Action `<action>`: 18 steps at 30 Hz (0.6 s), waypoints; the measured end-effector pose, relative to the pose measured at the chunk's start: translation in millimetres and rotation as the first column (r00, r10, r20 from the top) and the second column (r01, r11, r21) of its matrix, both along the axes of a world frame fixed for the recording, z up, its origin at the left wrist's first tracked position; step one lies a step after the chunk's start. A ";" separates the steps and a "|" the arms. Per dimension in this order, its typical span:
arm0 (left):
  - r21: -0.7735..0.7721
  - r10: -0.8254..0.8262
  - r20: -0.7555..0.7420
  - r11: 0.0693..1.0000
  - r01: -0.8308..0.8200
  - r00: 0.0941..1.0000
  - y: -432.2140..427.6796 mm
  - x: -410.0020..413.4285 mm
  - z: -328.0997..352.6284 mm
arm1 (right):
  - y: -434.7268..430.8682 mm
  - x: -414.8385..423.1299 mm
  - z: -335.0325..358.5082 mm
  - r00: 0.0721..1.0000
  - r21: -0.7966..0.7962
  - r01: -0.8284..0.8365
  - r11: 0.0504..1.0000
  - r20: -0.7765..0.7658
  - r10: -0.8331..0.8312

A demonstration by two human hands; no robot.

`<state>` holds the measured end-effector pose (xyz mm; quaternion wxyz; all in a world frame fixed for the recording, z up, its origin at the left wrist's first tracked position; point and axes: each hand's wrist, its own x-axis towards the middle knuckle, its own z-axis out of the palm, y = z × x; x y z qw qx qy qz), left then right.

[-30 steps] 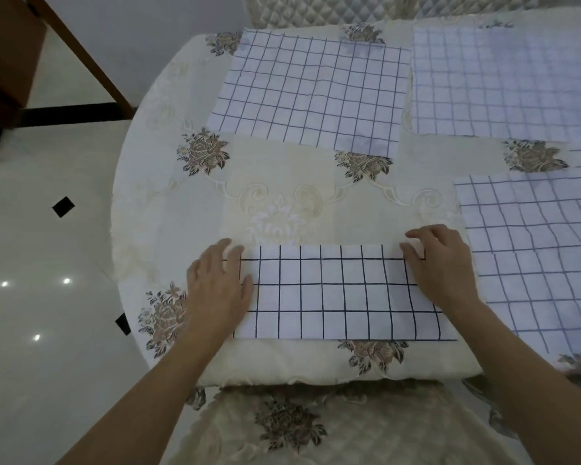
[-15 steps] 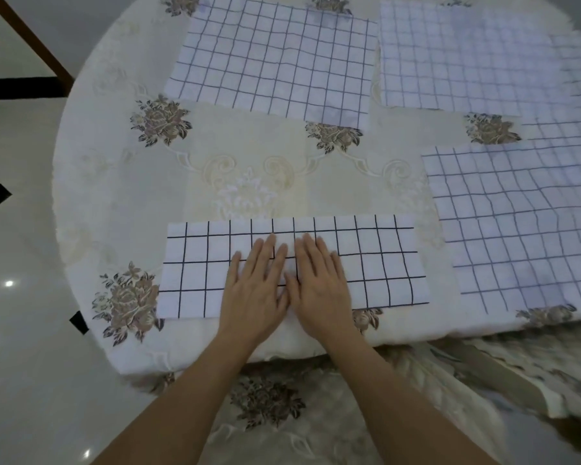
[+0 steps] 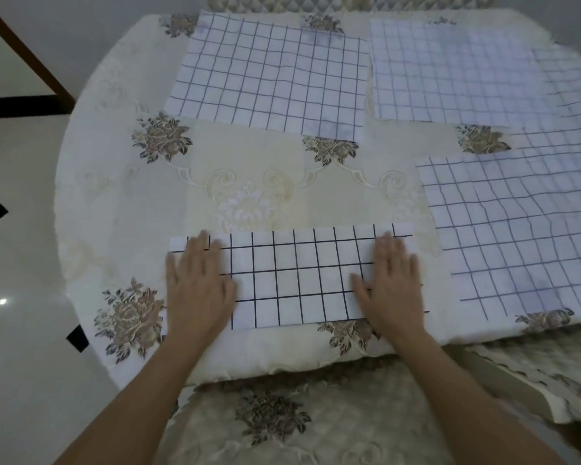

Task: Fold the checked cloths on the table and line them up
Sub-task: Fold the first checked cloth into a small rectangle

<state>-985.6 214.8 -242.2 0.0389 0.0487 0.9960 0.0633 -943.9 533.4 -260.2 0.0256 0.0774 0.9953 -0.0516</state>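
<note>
At the desk's near edge, the left hand [image 3: 198, 283] and right hand [image 3: 391, 283], both flat and gripping nothing, have slid apart from the middle to the ends of the folded white black-checked cloth [image 3: 292, 280], smoothing it; a second fold likely follows. Farther off, three unfolded checked cloths [image 3: 272, 75] wait.

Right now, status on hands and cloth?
Left hand and right hand flat, pressing ends of folded checked cloth. Three unfolded checked cloths behind and right. Nothing in the way.
</note>
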 end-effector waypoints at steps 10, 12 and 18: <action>-0.003 -0.172 0.013 0.985 0.172 0.985 -7.7 -4.8 -25.2 | -17.7 -21.2 -18.3 0.999 -0.041 -0.027 0.999 0.021 0.028; 0.007 -0.135 0.004 0.991 0.135 0.991 -29.7 -7.7 -22.4 | 15.5 -19.2 -17.0 0.998 -0.046 0.055 0.997 0.028 -0.054; 0.016 -0.113 0.029 0.994 0.112 0.993 -36.7 -11.2 -21.4 | 40.3 -15.8 -14.1 0.996 -0.047 0.088 0.995 0.010 -0.088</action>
